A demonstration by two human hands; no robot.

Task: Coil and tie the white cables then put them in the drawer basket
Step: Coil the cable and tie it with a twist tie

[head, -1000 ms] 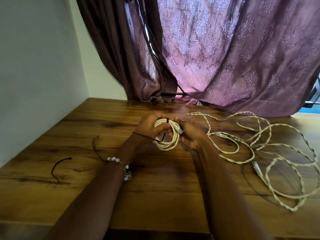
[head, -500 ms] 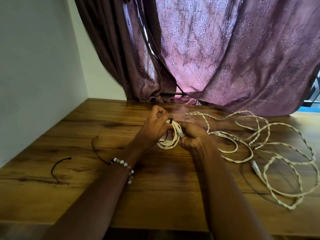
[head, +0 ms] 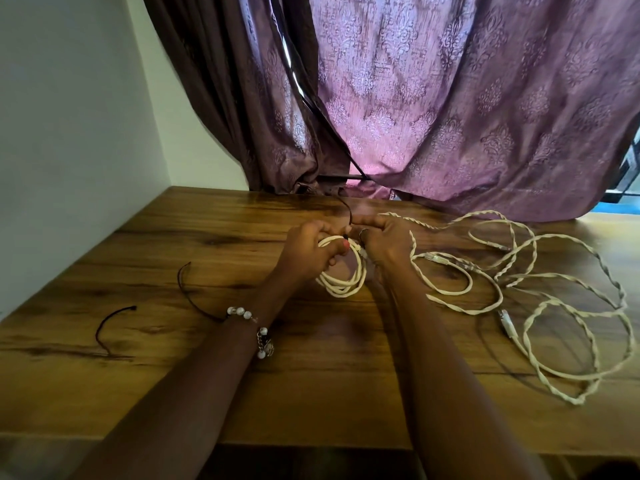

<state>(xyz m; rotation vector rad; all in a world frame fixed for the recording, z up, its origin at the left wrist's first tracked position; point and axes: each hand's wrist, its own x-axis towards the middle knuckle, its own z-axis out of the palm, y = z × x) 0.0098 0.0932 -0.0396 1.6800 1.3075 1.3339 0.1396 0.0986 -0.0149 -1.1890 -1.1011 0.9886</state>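
Observation:
A small coil of white cable (head: 346,277) hangs between my hands just above the wooden table (head: 311,393). My left hand (head: 306,252) grips the coil's upper left side, thumb across its strands. My right hand (head: 382,242) pinches a thin black tie (head: 347,211) at the coil's top; the tie's free end curves up and away. Loose white cables (head: 540,299), some twisted together, sprawl over the table to the right. No drawer basket is in view.
Two more black ties lie on the table to the left, one (head: 107,327) near the wall and one (head: 190,289) beside my left wrist. A purple curtain (head: 433,116) hangs behind the table. A white wall (head: 69,116) borders the left side.
The black tie's free end, earlier lying left across the coil, now sticks up above it in my right fingers. My left hand has shifted round the coil's top.

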